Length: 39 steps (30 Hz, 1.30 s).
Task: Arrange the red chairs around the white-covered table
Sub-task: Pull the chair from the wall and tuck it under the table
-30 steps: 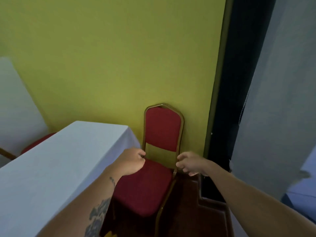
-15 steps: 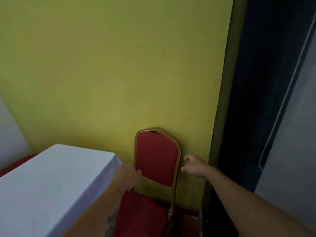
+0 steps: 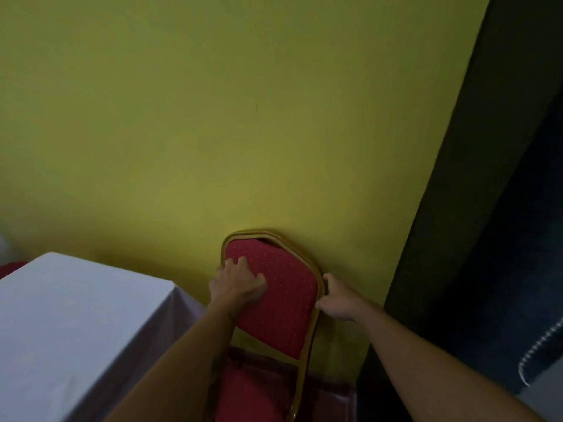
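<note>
At the far left, a sliver of another red seat (image 3: pixel 12 267) showed past the far end of the white-covered counter (image 3: pixel 70 324), which filled the near left. Just right of the counter's corner, your left hand (image 3: pixel 239 284) had climbed from the base of the red chair's (image 3: pixel 283 303) backrest, where it was a second before, to the upper left of the backrest; its fingers (image 3: pixel 234 263) wrapped the gold frame with the palm pressed on the red padding. The chair stood with its back against the yellow wall (image 3: pixel 243 117), beside the counter's end. Your right hand (image 3: pixel 336 298) had likewise risen and now held the right side of the frame, fingers (image 3: pixel 329 280) curled behind the rail. With both hands moved up to a firm two-sided hold, I judged you were set to pull the chair off the wall and bring it to the counter. Further right ran a dark strip (image 3: pixel 487 239) and a beaded cord (image 3: pixel 542 342). No brand, label or writing could be read anywhere.
</note>
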### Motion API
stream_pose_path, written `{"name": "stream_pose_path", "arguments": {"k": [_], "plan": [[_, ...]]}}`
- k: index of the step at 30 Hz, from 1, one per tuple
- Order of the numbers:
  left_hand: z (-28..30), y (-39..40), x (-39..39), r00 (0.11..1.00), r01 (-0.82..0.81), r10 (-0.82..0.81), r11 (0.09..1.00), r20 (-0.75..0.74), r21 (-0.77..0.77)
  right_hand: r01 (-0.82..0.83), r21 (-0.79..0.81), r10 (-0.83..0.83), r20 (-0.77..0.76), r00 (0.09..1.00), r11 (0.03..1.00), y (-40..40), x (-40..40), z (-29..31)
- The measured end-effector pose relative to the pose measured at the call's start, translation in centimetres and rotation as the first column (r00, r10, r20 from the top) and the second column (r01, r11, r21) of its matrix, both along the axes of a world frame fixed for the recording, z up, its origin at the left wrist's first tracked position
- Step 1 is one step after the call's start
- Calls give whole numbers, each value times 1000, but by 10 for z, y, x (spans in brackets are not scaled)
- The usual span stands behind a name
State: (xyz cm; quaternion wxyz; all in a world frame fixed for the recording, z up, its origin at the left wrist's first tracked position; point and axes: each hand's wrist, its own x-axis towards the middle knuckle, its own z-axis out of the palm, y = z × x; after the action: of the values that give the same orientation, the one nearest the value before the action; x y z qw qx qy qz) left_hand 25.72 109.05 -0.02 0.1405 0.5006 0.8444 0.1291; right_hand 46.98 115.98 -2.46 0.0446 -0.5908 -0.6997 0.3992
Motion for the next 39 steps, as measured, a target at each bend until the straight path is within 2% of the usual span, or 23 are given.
{"name": "stream_pose_path", "arguments": {"k": [3, 6, 8, 11, 13, 15, 18, 21, 24, 34, 39], "plan": [[-10, 47, 6, 999, -48, 48, 998, 9, -31, -26, 15, 25, 69, 997, 1000, 42, -18, -13], [-19, 98, 16, 988, -126, 130, 991, 87, -48, -35, 51, 30, 93, 995, 998, 73, -34, -27], [-26, 132, 24, 952, -179, 188, 982, 240, -58, -66, 73, 61, 66, 996, 995, 90, -41, -48], [-38, 174, 38, 843, -261, 251, 964, 476, -46, -25, 77, 27, -16, 1000, 997, 105, -46, -77], [-43, 190, 48, 810, -324, 287, 946, 512, -17, 22, 140, -15, -52, 999, 990, 108, -43, -87], [-50, 198, 56, 813, -363, 321, 932, 485, -8, 27, 186, -19, -47, 999, 982, 111, -39, -91], [-64, 198, 59, 804, -368, 325, 930, 498, -13, -36, 182, 36, 4, 999, 983, 118, -32, -95], [-67, 187, 62, 812, -348, 299, 937, 501, 5, -80, 207, 65, 79, 995, 975, 113, -26, -91], [-70, 172, 65, 808, -296, 234, 955, 540, 29, -58, 205, 41, 87, 995, 977, 95, -20, -88], [-71, 93, 79, 803, -52, 52, 998, 594, -18, -71, 81, 62, 105, 993, 994, -8, 12, -84], [-67, 44, 79, 798, 32, 7, 998, 602, -54, -100, -42, 100, -3, 995, 994, -49, 29, -91]]}}
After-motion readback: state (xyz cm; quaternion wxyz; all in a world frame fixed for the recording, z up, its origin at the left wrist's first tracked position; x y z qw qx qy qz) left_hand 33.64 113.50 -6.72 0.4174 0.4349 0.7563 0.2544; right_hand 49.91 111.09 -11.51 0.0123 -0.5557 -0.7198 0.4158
